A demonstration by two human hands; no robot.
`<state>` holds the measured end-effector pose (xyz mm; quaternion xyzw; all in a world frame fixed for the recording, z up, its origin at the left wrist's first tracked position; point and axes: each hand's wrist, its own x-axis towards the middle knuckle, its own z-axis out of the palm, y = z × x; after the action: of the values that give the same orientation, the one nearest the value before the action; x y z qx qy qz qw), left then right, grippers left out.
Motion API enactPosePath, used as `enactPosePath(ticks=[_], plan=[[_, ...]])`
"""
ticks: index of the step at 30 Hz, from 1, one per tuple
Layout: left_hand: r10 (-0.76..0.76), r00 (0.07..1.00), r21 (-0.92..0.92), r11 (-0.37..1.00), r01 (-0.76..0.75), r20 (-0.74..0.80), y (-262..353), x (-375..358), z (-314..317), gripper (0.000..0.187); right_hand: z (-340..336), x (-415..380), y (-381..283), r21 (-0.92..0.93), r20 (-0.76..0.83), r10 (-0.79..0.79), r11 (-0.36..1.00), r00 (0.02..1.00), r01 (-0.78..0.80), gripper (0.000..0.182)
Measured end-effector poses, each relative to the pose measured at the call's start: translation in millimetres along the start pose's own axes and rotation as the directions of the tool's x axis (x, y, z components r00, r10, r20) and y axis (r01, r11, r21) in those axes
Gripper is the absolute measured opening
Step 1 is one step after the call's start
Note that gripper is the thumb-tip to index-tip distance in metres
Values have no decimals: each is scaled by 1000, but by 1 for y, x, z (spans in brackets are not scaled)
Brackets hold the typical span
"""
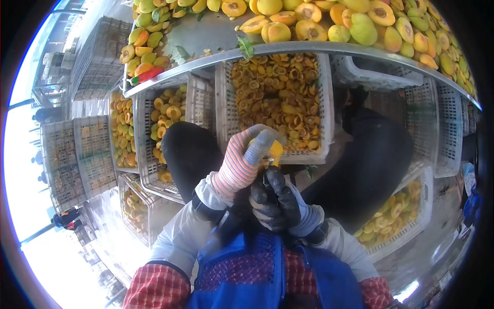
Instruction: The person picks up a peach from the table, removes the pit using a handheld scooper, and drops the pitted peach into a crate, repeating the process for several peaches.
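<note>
My left hand, in a striped knit glove, is wrapped round a yellow-orange fruit piece above the near edge of a white crate. Just below the fruit, my right hand, in a dark coated glove, has its fingers closed round a small dark tool whose shape is mostly hidden. The tool's tip meets the fruit's lower side. Beneath and beyond my hands, that crate holds many small orange-brown fruit pieces.
A metal table edge runs across the top, with whole and halved fruits piled on it. A red pepper lies at its left corner. More crates of fruit stand left and lower right. My knees flank the middle crate.
</note>
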<state>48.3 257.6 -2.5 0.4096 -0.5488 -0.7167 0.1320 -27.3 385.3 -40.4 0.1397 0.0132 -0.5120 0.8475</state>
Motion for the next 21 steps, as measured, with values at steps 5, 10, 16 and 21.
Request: enactPosePath(ticks=[5, 10, 16, 21], plan=[[58, 998, 141, 989, -54, -28, -18, 1, -8, 38, -2, 0, 1, -42, -77, 40, 998, 996, -43, 43], [165, 983, 373, 910, -183, 80, -23, 5, -22, 38, -16, 7, 3, 284, 166, 173, 934, 971, -215, 48], [194, 974, 394, 891, -225, 117, -35, 5, -26, 38, -21, 10, 11, 400, 267, 177, 874, 947, -276, 48], [83, 993, 95, 991, -90, 81, -45, 6, -25, 37, -15, 13, 8, 424, 303, 182, 854, 936, -303, 47]])
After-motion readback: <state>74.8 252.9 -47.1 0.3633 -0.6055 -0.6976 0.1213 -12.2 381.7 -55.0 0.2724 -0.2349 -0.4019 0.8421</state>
